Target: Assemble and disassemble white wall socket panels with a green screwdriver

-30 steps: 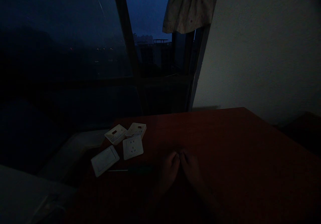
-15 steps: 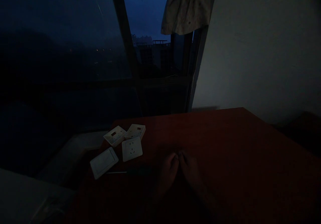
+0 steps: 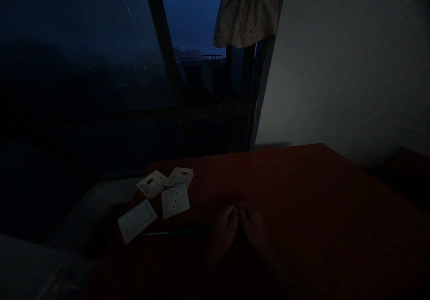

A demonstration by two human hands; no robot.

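My left hand (image 3: 225, 226) and my right hand (image 3: 254, 226) meet at the fingertips over the reddish table (image 3: 282, 179). Both have their fingers curled closed. Whatever they may hold is hidden by the fingers and the dark. To their left lies a screwdriver (image 3: 155, 233) with a thin metal shaft; its dark handle barely shows. Beyond it is a white wall socket (image 3: 175, 201) with several slots, and a white switch plate (image 3: 137, 221) lies farther left. Two white mounting boxes (image 3: 152, 183) stand behind these, side by side.
A dark window (image 3: 134, 80) rises behind the table, with a cloth (image 3: 247, 18) hanging at its upper right. The pale wall (image 3: 336, 67) borders the table at the right rear. A pale ledge (image 3: 116, 190) runs at the left.
The whole view has shifted slightly, so the table things sit a little farther left and lower. My hands keep the same closed pose together.
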